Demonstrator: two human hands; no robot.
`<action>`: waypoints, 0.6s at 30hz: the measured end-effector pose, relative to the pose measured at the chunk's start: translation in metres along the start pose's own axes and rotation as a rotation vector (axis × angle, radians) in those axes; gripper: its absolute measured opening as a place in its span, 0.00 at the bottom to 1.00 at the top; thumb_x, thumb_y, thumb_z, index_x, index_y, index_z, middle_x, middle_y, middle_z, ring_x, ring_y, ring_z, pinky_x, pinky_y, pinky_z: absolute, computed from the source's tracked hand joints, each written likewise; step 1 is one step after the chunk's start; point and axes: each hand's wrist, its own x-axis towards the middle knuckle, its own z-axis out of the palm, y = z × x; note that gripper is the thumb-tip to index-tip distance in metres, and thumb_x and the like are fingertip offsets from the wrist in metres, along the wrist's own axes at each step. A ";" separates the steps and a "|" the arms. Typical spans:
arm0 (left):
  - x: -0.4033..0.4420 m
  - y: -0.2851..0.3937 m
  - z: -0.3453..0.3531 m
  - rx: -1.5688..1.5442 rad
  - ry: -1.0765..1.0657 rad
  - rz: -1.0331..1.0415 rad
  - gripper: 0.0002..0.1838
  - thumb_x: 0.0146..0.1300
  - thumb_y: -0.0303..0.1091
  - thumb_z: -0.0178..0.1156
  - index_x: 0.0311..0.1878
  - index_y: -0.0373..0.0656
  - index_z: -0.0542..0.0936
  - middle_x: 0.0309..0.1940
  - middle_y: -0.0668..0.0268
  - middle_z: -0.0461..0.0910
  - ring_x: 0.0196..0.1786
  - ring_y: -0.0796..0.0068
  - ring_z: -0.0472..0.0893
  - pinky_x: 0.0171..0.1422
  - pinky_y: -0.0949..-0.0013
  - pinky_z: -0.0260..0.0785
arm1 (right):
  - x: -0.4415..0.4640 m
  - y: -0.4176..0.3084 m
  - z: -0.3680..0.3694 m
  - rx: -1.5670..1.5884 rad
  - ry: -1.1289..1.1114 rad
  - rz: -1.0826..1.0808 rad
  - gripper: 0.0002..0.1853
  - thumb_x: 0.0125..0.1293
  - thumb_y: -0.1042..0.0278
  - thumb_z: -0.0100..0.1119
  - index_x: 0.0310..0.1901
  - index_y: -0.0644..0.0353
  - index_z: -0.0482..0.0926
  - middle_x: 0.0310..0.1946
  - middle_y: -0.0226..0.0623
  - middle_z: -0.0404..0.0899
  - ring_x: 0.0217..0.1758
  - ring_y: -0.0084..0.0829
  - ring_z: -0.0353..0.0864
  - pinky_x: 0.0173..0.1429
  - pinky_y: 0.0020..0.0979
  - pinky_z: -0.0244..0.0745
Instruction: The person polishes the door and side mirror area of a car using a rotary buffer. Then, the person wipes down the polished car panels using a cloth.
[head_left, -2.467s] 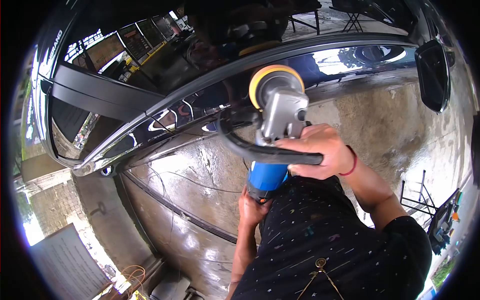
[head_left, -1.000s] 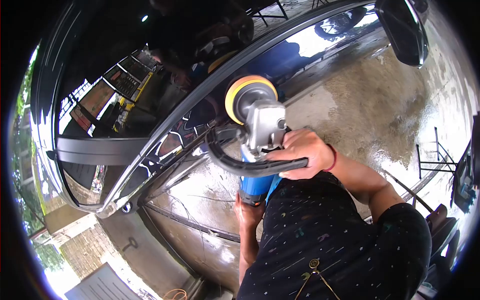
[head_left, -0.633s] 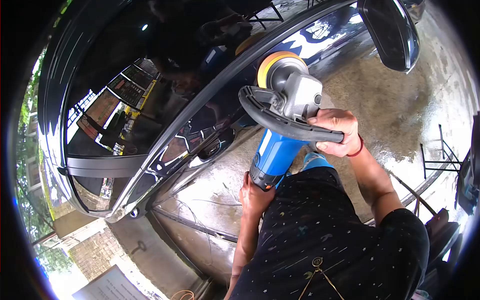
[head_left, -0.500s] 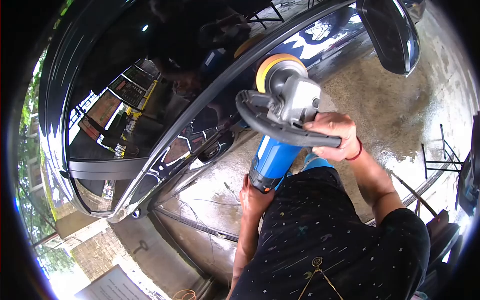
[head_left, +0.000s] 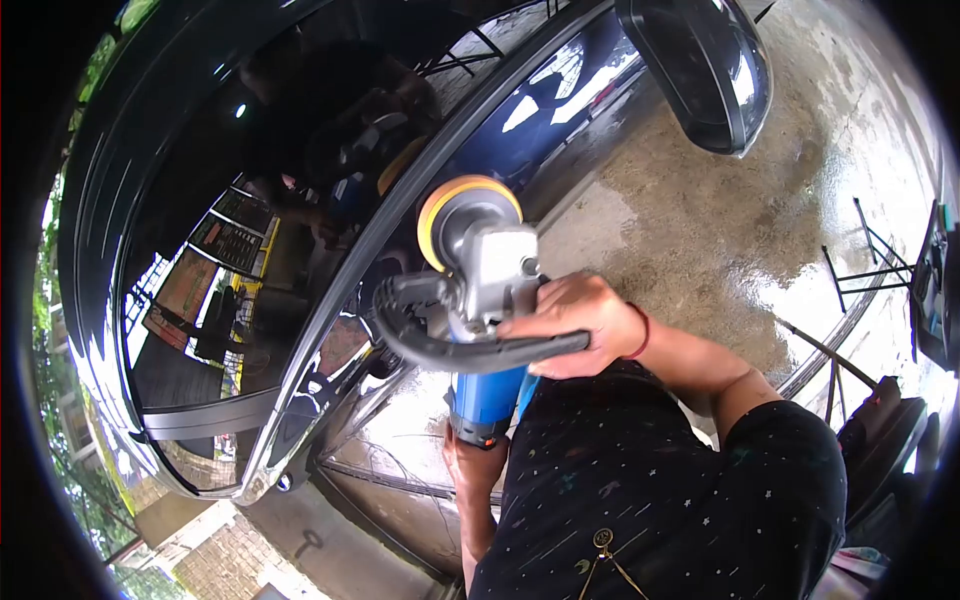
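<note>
Wet floor (head_left: 690,240) borders the dark car (head_left: 505,150); our right hand (head_left: 585,322) grips the polisher (head_left: 488,395) by its handle (head_left: 440,354), our left hand (head_left: 475,463) holds its rear end (head_left: 478,431).

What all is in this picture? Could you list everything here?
Car: one, dark, left and top
Side mirror: one, black, upper right
Polisher: one, blue and silver, centre
Pad: one, yellow-orange, polisher's front
Handle: one, black, curving across polisher
Floor: one, brownish grey, centre to right
Metal stand: one, black, far right
Edge items: count and names unclear
Shirt: one, black with pale marks, bottom
Pendant: one, gold, shirt front
Wristband: one, red, right wrist
Right hand: one, bare, on handle
Left hand: one, bare, round polisher's rear
</note>
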 end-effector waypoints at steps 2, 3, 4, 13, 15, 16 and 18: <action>0.015 0.042 -0.016 0.016 -0.064 -0.109 0.40 0.43 0.42 0.76 0.60 0.30 0.77 0.56 0.37 0.79 0.57 0.34 0.80 0.63 0.44 0.75 | -0.001 -0.005 -0.026 -0.043 0.079 -0.002 0.25 0.54 0.75 0.75 0.57 0.67 0.86 0.30 0.41 0.89 0.30 0.36 0.89 0.39 0.33 0.79; 0.021 0.047 -0.011 0.115 -0.008 -0.019 0.42 0.44 0.44 0.76 0.61 0.27 0.76 0.56 0.36 0.79 0.56 0.36 0.82 0.62 0.45 0.76 | -0.005 -0.005 -0.041 -0.044 0.094 0.018 0.24 0.55 0.75 0.75 0.56 0.68 0.86 0.33 0.43 0.89 0.32 0.35 0.90 0.40 0.32 0.80; 0.026 0.055 -0.009 0.116 -0.006 -0.018 0.42 0.44 0.44 0.76 0.61 0.27 0.76 0.56 0.36 0.79 0.56 0.36 0.82 0.62 0.45 0.76 | -0.010 -0.004 -0.055 -0.045 0.108 0.039 0.24 0.56 0.74 0.75 0.56 0.69 0.86 0.36 0.44 0.90 0.34 0.34 0.91 0.41 0.32 0.81; 0.079 0.131 -0.015 0.078 -0.009 0.178 0.30 0.47 0.41 0.75 0.48 0.30 0.78 0.46 0.44 0.81 0.45 0.36 0.84 0.51 0.45 0.79 | -0.028 -0.005 -0.120 -0.142 0.318 0.138 0.28 0.60 0.62 0.76 0.57 0.72 0.84 0.51 0.47 0.89 0.51 0.34 0.91 0.57 0.30 0.83; 0.079 0.127 -0.011 0.074 0.006 0.223 0.31 0.47 0.41 0.75 0.49 0.29 0.78 0.46 0.44 0.81 0.45 0.38 0.85 0.51 0.45 0.79 | -0.028 -0.003 -0.120 -0.109 0.325 0.161 0.28 0.59 0.62 0.76 0.58 0.72 0.84 0.51 0.47 0.89 0.53 0.35 0.91 0.58 0.32 0.83; 0.075 0.124 -0.010 0.075 0.005 0.216 0.31 0.47 0.41 0.75 0.49 0.29 0.78 0.46 0.44 0.81 0.45 0.38 0.85 0.51 0.45 0.79 | -0.029 -0.004 -0.119 -0.144 0.291 0.136 0.28 0.59 0.62 0.76 0.58 0.72 0.84 0.51 0.47 0.89 0.52 0.35 0.91 0.58 0.32 0.83; 0.068 0.120 -0.006 0.028 -0.021 0.132 0.32 0.46 0.41 0.75 0.51 0.29 0.78 0.47 0.44 0.81 0.45 0.38 0.85 0.51 0.46 0.79 | -0.027 -0.007 -0.111 -0.159 0.241 0.116 0.27 0.59 0.62 0.77 0.56 0.71 0.85 0.49 0.48 0.90 0.50 0.37 0.92 0.58 0.34 0.83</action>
